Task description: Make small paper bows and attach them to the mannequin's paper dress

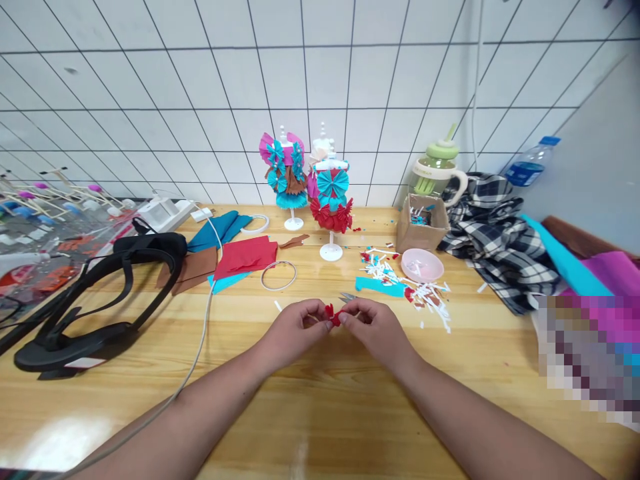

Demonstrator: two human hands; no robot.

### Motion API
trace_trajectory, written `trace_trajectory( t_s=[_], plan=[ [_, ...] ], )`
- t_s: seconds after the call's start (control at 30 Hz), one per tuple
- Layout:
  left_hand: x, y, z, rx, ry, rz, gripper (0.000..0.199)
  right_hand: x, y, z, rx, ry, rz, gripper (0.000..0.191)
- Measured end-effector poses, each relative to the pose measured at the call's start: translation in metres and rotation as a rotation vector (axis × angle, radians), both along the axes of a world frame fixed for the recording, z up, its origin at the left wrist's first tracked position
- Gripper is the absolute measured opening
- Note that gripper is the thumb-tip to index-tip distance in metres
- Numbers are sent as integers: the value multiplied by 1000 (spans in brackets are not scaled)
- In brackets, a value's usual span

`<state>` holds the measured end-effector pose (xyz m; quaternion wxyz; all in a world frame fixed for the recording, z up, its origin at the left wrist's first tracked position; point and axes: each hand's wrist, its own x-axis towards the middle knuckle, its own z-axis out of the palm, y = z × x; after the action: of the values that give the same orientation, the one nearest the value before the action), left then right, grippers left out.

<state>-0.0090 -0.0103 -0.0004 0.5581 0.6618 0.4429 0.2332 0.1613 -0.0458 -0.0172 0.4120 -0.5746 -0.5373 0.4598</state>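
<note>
My left hand (304, 321) and my right hand (371, 327) meet over the front of the table. Between them they pinch a small folded piece of red crepe paper (335, 316), each with thumb and fingertips. Metal scissor tips (346, 297) show just behind my right hand; whether they lie on the table or touch the hand I cannot tell. Beyond my hands stands a small white dress form (332, 175) in a blue and red paper dress. Another dress form (290, 170), to its left, wears pink, brown and blue paper.
Red paper sheets (246, 257), a ring (279, 275) and a black headset (145, 320) lie to the left. On the right are a blue paper strip (380, 287), white scraps (436, 307), a pink dish (423, 265), a cardboard box (424, 233) and checked cloth (500, 233).
</note>
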Motion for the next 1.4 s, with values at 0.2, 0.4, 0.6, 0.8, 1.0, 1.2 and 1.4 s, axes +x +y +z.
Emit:
trace_trajectory(
  t_s=[0.2,0.4,0.6,0.8,1.0,1.2,1.4],
  plan=[
    [2,-1,0,22,-37,10,20,-1,0,-1,20,-43,-33,20],
    [1,1,-4,-48,-49,-3,20,2,0,-1,52,-112,16,17],
    [2,0,0,33,-43,59,21,0,-1,0,93,-171,-20,16],
    [0,0,1,204,78,52,19,-1,-6,1,191,-65,-4,30],
    [-1,-1,1,313,125,20,17,0,-3,-2,221,-161,-47,13],
    [-1,-1,3,308,123,68,17,-1,-3,-1,136,-105,-34,16],
    [-2,-1,-3,397,164,-25,14,-2,-4,1,239,-182,-1,10]
  ],
)
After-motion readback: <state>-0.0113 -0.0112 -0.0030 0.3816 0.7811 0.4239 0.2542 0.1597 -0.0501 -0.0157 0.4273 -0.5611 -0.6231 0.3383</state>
